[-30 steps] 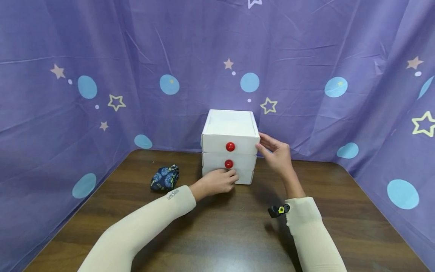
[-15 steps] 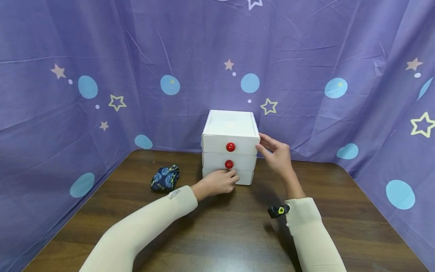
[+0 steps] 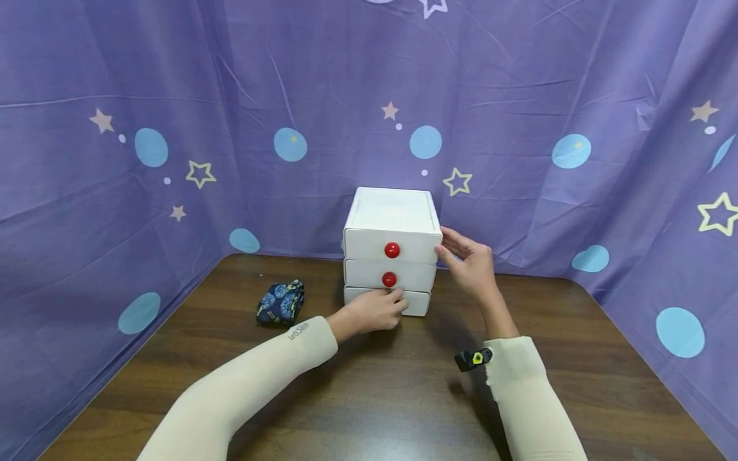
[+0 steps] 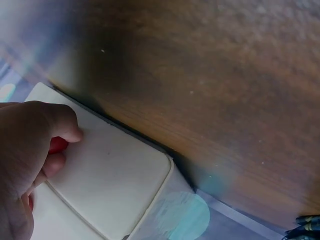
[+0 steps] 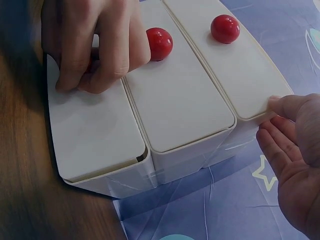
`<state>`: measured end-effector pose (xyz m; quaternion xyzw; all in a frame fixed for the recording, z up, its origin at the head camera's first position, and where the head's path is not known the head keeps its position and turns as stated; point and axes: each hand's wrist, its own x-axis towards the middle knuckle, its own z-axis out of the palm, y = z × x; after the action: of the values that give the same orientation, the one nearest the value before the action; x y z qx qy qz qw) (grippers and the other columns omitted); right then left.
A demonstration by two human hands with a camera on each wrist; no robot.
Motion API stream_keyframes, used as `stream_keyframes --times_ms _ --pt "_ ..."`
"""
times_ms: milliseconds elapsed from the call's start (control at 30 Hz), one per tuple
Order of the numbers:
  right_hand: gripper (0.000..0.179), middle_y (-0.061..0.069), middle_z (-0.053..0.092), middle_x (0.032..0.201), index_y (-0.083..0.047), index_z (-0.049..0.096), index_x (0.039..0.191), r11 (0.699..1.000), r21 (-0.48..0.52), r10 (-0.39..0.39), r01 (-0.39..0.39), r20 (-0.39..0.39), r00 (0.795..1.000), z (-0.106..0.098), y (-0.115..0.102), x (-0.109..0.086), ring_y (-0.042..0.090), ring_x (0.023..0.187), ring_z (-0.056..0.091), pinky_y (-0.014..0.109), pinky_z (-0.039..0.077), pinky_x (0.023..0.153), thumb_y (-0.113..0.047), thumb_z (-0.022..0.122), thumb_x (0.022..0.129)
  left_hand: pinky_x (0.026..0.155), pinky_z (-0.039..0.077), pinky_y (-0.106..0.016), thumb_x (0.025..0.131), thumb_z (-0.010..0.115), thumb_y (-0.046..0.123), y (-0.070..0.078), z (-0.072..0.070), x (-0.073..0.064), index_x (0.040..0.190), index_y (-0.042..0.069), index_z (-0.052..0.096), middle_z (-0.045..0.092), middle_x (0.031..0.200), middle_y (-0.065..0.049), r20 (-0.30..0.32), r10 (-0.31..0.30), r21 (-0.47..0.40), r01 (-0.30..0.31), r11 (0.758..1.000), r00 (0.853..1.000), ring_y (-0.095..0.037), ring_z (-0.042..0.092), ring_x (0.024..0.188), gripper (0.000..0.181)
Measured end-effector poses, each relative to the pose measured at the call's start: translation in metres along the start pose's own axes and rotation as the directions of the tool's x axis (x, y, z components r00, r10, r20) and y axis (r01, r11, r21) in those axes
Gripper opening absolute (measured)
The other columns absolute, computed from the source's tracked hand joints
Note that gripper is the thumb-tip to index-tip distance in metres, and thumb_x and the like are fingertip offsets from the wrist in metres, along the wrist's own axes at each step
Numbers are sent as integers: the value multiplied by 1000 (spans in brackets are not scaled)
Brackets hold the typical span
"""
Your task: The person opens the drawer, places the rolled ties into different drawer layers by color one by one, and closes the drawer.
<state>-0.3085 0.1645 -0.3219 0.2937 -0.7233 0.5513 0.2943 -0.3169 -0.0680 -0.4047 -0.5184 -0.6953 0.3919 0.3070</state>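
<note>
A white three-drawer cabinet (image 3: 394, 208) stands at the back of the table. Round red knobs mark the top drawer (image 3: 418, 245) and the middle drawer (image 3: 416, 274). My left hand (image 3: 373, 311) pinches the red knob (image 4: 58, 145) of the bottom drawer (image 3: 416, 305); fingers hide most of that knob. My right hand (image 3: 474, 267) holds the cabinet's upper right front corner. Its thumb (image 5: 282, 106) presses the front of the top drawer, and the other fingers lie along the side wall.
A folded dark blue patterned cloth bundle (image 3: 280, 302) lies on the brown wooden table (image 3: 369, 397), left of the cabinet. Purple curtains (image 3: 496, 96) with stars and dots enclose the back and both sides.
The bottom drawer's front and the left hand on its knob have come very slightly toward me. The right hand keeps its hold on the corner.
</note>
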Motion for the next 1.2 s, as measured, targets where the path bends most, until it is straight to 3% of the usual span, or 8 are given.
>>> stream_keyframes --times_ms 233,867,1200 --pt "36 32 67 118 17 64 124 1000 -21 -2 2 -2 1000 1 -1 0 50 107 67 22 57 86 13 71 89 76 52 -26 98 65 15 2 -3 0 95 31 81 60 104 0 -6 5 -18 -5 1000 1000 -22 53 101 23" --pt "37 33 66 119 17 63 126 999 -39 18 -17 12 1000 1 -6 -3 47 107 67 24 58 86 12 71 90 78 55 -25 100 64 17 8 -14 -6 96 32 80 59 109 2 40 34 -50 -32 998 999 -21 52 104 22" --pt "37 32 67 119 16 64 126 999 -53 7 -7 7 1000 0 -6 -2 45 107 68 27 58 86 11 71 90 76 54 -24 100 63 19 10 -23 -8 90 33 79 59 106 3 9 40 -44 -40 998 999 -20 53 102 23"
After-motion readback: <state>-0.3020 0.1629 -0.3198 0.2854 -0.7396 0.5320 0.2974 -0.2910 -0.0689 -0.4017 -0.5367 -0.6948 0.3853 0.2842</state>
